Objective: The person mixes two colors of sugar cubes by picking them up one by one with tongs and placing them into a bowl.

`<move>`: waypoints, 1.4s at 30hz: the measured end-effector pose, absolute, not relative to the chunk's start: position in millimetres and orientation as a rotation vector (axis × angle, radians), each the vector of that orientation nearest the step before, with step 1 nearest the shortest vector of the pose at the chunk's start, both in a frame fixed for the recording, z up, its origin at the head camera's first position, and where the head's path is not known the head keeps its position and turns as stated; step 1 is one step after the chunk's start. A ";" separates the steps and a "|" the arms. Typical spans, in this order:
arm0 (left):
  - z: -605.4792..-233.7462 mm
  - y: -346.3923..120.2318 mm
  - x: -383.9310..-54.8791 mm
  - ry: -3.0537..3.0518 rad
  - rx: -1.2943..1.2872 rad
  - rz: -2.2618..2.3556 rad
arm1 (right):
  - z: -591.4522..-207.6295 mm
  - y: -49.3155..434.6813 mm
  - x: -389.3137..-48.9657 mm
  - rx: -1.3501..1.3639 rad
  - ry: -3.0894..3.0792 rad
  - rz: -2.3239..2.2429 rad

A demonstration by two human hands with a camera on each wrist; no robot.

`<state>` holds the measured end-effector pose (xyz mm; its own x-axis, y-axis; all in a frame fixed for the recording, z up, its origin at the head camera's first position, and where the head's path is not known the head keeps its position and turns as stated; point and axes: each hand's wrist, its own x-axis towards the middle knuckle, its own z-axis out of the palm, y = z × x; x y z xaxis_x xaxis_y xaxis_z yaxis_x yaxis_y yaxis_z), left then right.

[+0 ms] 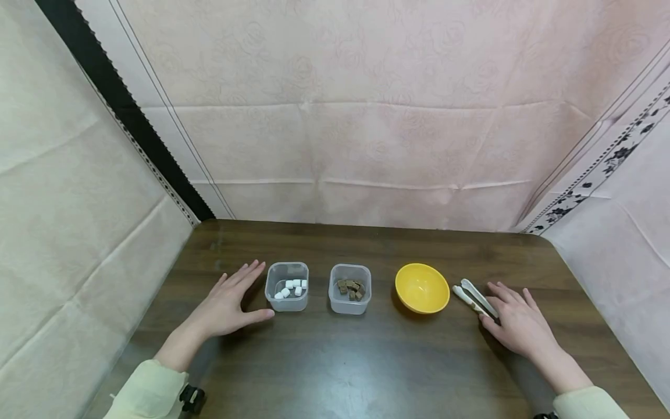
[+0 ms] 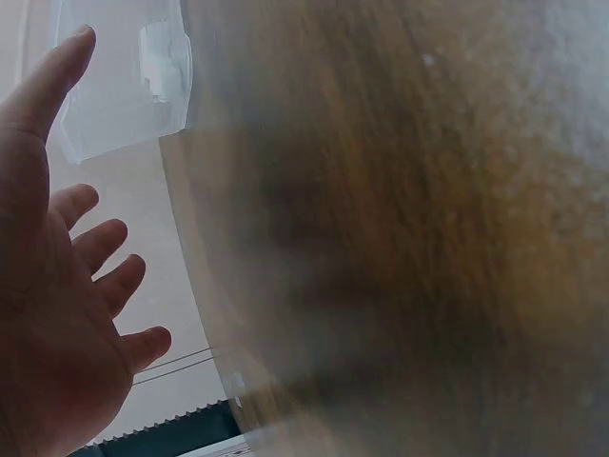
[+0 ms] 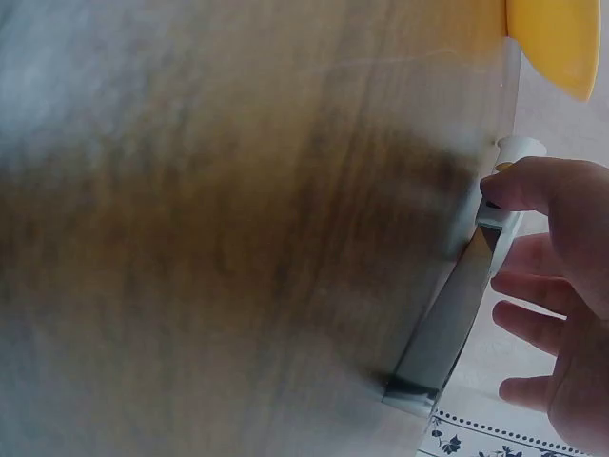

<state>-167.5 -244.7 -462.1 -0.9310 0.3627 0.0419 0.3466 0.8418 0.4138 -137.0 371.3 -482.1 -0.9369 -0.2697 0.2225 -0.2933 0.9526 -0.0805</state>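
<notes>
My left hand (image 1: 225, 305) is spread beside a clear plastic container (image 1: 274, 270) of small white cubes (image 1: 289, 285). Its thumb points to the container's near corner; the fingers are to the left of it. In the left wrist view the thumb (image 2: 52, 81) overlaps the container (image 2: 105, 86). On the right, my right hand (image 1: 520, 323) lies over metal tongs (image 1: 477, 298) with white tips, flat on the table. The right wrist view has the thumb (image 3: 523, 183) across the tongs (image 3: 452, 305) near the white part, with the other fingers loosely extended on the far side.
A second clear container (image 1: 348, 307) with brown cubes (image 1: 352, 288) stands in the middle. Between it and the tongs is a yellow bowl (image 1: 421, 288). All stand on a dark wooden table (image 1: 335, 355), with pale patterned cloth (image 1: 366, 145) hanging behind and at both sides.
</notes>
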 end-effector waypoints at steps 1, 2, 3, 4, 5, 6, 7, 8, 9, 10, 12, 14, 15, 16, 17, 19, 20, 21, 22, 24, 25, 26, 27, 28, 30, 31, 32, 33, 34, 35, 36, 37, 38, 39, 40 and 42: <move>-462.2 -244.6 -167.5 2.978 0.574 0.656 | -482.6 371.0 -136.9 0.428 -2.887 0.176; -462.2 -244.3 -167.3 2.978 0.574 0.654 | -483.0 370.8 -136.6 0.434 -2.875 0.185; -462.1 -244.0 -167.1 2.978 0.574 0.654 | -483.2 370.5 -136.2 0.439 -2.865 0.193; -462.0 -243.8 -166.9 2.978 0.573 0.654 | -483.5 370.6 -136.2 0.443 -2.859 0.202; -461.9 -243.6 -166.6 2.981 0.578 0.653 | -483.6 370.4 -135.9 0.445 -2.854 0.211; -461.8 -243.2 -166.3 2.983 0.582 0.653 | -483.6 370.3 -135.7 0.446 -2.849 0.223; -461.7 -243.0 -166.2 2.983 0.581 0.653 | -483.4 370.1 -135.4 0.447 -2.844 0.229; -461.6 -242.8 -166.0 2.982 0.580 0.656 | -483.4 370.0 -135.4 0.446 -2.842 0.239; -461.6 -242.6 -165.9 2.981 0.579 0.657 | -483.4 369.9 -135.3 0.445 -2.841 0.248; -461.7 -242.6 -166.1 2.981 0.579 0.655 | -483.4 370.0 -135.6 0.442 -2.843 0.261; -461.7 -242.4 -166.4 2.976 0.574 0.653 | -483.4 369.9 -135.9 0.436 -2.844 0.281; -461.6 -242.2 -166.6 2.971 0.566 0.654 | -483.2 369.8 -136.2 0.434 -2.836 0.304; -461.6 -242.0 -166.7 2.969 0.565 0.654 | -483.0 369.8 -135.9 0.434 -2.828 0.315; -461.7 -242.0 -166.9 2.968 0.564 0.652 | -482.5 369.7 -136.0 0.437 -2.819 0.331; -461.8 -242.0 -167.1 2.967 0.563 0.652 | -482.4 370.0 -136.2 0.437 -2.810 0.341; -462.2 -241.9 -167.3 2.967 0.561 0.652 | -480.9 370.0 -136.2 0.439 -2.790 0.373; -462.4 -242.0 -167.5 2.967 0.561 0.653 | -479.9 370.0 -136.2 0.436 -2.786 0.389; -462.5 -241.9 -167.6 2.967 0.560 0.653 | -479.0 370.1 -136.4 0.432 -2.785 0.409; -462.5 -241.9 -167.6 2.968 0.560 0.651 | -477.9 370.1 -136.6 0.425 -2.789 0.427; -462.3 -241.6 -167.5 2.966 0.557 0.656 | -475.7 369.8 -136.1 0.401 -2.802 0.468; -462.1 -241.3 -167.3 2.966 0.556 0.657 | -474.9 369.4 -135.8 0.390 -2.810 0.490; -461.9 -241.2 -167.0 2.963 0.555 0.659 | -474.2 369.1 -135.5 0.381 -2.814 0.509; -461.7 -241.1 -166.8 2.962 0.553 0.661 | -473.7 368.7 -135.1 0.375 -2.813 0.529; -461.3 -241.0 -166.4 2.964 0.557 0.661 | -473.1 368.2 -134.7 0.372 -2.809 0.544; -460.5 -240.9 -165.7 2.965 0.560 0.666 | -472.3 367.5 -134.3 0.374 -2.791 0.568; -460.1 -240.8 -165.4 2.969 0.563 0.666 | -472.2 367.3 -134.3 0.379 -2.783 0.580; -459.9 -240.9 -165.1 2.973 0.568 0.664 | -472.1 367.3 -134.5 0.382 -2.775 0.591; -459.7 -240.8 -164.9 2.977 0.570 0.663 | -471.9 367.1 -134.5 0.384 -2.769 0.601; -459.3 -240.6 -164.5 2.980 0.574 0.662 | -471.8 366.9 -134.6 0.383 -2.765 0.613; -459.0 -240.6 -164.6 2.982 0.576 0.661 | -471.7 366.8 -134.7 0.383 -2.761 0.623; -458.8 -240.8 -164.4 2.984 0.579 0.657 | -471.8 366.8 -134.8 0.384 -2.758 0.635; -458.9 -240.8 -164.4 2.983 0.579 0.656 | -471.7 366.6 -134.8 0.382 -2.757 0.644; -459.2 -240.9 -164.6 2.981 0.577 0.656 | -471.5 366.5 -134.8 0.380 -2.755 0.648; -459.4 -240.9 -164.7 2.978 0.573 0.656 | -471.2 366.2 -134.6 0.378 -2.753 0.652; -459.1 -240.9 -164.7 2.979 0.575 0.653 | -470.9 365.9 -134.2 0.375 -2.752 0.656; -459.7 -241.1 -164.9 2.975 0.568 0.650 | -470.6 365.4 -133.4 0.370 -2.749 0.659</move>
